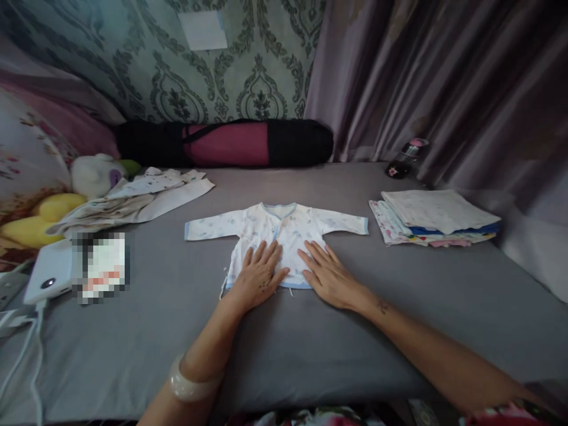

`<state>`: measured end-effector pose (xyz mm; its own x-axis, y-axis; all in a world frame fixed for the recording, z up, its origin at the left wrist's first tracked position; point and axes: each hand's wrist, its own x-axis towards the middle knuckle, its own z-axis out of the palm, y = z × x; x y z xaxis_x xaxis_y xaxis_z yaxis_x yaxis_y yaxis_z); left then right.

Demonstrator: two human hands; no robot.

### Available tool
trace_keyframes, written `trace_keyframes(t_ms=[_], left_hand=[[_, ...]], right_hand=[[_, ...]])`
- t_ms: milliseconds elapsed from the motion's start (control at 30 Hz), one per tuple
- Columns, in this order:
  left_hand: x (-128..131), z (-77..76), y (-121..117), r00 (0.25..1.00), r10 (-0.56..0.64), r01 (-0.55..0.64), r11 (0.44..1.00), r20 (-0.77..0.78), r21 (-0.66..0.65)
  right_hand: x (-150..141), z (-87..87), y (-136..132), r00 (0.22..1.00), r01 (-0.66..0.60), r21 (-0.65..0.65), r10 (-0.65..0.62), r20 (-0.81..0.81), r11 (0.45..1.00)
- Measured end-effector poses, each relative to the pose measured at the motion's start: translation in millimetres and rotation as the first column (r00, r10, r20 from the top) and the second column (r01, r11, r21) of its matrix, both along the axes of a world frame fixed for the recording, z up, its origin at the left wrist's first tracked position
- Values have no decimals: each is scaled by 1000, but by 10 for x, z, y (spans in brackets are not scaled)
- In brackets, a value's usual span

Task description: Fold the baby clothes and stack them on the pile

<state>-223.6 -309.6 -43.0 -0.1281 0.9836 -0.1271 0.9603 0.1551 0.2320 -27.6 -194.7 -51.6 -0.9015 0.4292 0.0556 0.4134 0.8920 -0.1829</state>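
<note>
A small white baby shirt (284, 228) with pale blue trim and a light print lies spread out on the grey sheet, its sleeves stretched to both sides and its neck pointing away from me. My left hand (258, 275) rests flat on the lower left of its front, fingers apart. On the lower right, my right hand (331, 275) also lies flat with its fingers spread. Neither hand grips anything. Thin white ties stick out at the left side and the bottom hem. The cloth under my palms is hidden.
A stack of folded clothes (437, 216) sits at right, with a dark bottle (404, 160) behind it. Loose clothes (146, 195) and plush toys (95, 174) lie at left, near a white power bank (51, 272) with cables. A long black-and-red bag (226, 144) lies along the wall.
</note>
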Motion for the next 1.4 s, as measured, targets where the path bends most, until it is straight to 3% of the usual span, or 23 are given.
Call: trace_keyframes(t_ms=[267,667,800,933,1000,1033,1133,1233,1300,1400], left_hand=[[-46,-32,-32,997,-52,50,998,51,46],[-78,-57,-21,996,-67,62,994,55,90],[-76,-44,-12,996,-51,47,997,70,67],[-61,24,19,998,-44,41,996,41,74],[-58,98,65,998,-69,68,994,3,89],[-56,143,101,996,-91,92,992,-16,90],[-33,260,278,985,-159,166,979,-65,117],[41,282,551,980,-196,197,956,-24,216],[116,233,760,964,-257,233,937,66,259],[225,105,1049,920,-367,307,894,140,325]], right_hand=[[234,109,-149,1000,-6,-66,5,-15,998],[340,161,-25,994,-58,-252,33,-102,966],[424,209,120,987,-102,-410,41,-156,907],[474,379,340,985,-146,-596,60,-161,790],[480,459,516,991,-74,-633,-15,-135,770],[479,483,624,987,2,-613,-100,-126,790],[469,469,991,875,347,-360,-437,-209,866],[453,366,1300,721,665,-91,-669,-180,741],[435,299,1429,650,755,-28,-754,-96,655],[409,250,1543,592,806,-38,-805,45,590]])
